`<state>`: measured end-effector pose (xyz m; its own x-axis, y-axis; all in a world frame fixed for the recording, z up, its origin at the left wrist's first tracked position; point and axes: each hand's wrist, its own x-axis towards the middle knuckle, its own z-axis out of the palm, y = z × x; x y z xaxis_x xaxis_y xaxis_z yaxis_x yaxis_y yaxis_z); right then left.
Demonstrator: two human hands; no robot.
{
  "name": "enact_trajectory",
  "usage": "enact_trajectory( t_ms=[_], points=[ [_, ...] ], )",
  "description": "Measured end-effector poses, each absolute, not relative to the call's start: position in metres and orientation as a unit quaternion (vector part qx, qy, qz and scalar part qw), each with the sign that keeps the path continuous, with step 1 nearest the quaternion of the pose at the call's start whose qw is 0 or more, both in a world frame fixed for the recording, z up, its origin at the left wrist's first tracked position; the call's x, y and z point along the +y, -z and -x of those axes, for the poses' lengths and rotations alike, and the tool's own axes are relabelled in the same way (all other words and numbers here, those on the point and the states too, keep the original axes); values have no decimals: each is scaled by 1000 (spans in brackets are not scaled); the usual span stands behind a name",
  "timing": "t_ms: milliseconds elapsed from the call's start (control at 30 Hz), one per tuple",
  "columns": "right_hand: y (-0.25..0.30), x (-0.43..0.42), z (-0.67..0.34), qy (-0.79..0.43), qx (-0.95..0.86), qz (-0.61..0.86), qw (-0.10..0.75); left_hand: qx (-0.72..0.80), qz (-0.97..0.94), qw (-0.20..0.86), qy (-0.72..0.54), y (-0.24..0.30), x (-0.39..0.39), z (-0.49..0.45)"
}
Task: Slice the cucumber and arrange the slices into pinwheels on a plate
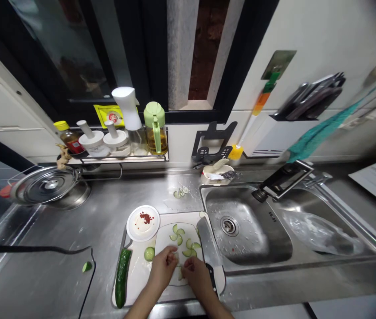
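Both hands are over a white square plate [161, 237] on a pale cutting board [138, 270]. My left hand [164, 267] is closed in a pinch; whatever is between its fingertips is too small to make out. Beside it, my right hand [194, 274] pinches at a thin cucumber slice [180, 273] near the plate's front. Curved cucumber slices [189, 253] lie in fan-like groups farther up the plate. A round cucumber piece [149, 254] rests on the board left of the plate. The cucumber [122, 278] lies along the board's left edge. At the right lies a kitchen knife [209, 241], blade away from me.
A small white dish [143, 223] with chopped red bits overlaps the board's far left corner. Cucumber scraps [181, 192] lie behind the board, and a cucumber end [87, 266] at left. The sink [241, 221] is at right. Condiment bottles [155, 128] stand on a rear shelf.
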<state>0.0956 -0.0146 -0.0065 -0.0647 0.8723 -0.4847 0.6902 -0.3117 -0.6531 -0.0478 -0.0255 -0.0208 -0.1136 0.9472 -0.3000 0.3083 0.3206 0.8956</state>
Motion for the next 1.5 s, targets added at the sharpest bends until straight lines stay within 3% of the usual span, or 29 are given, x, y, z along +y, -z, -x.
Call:
enact_trajectory(
  t_ms=[433, 800, 967, 1167, 1500],
  points=[
    [11, -27, -90, -328, -694, 639, 35, 648, -667, 307, -202, 31, -35, 45],
    [17, -35, -90, -263, -755, 599, 38, 643, -703, 217, -214, 33, -38, 47],
    [17, -40, -102, -251, -781, 569, 54, 618, -718, 206, -244, 29, -42, 49],
    [26, -54, -116, -233, -841, 471, 129, 577, -748, 219, -244, 21, -46, 55],
    [30, -61, -120, -218, -860, 449, 108, 596, -756, 200, -183, 19, -54, 52]
  ],
)
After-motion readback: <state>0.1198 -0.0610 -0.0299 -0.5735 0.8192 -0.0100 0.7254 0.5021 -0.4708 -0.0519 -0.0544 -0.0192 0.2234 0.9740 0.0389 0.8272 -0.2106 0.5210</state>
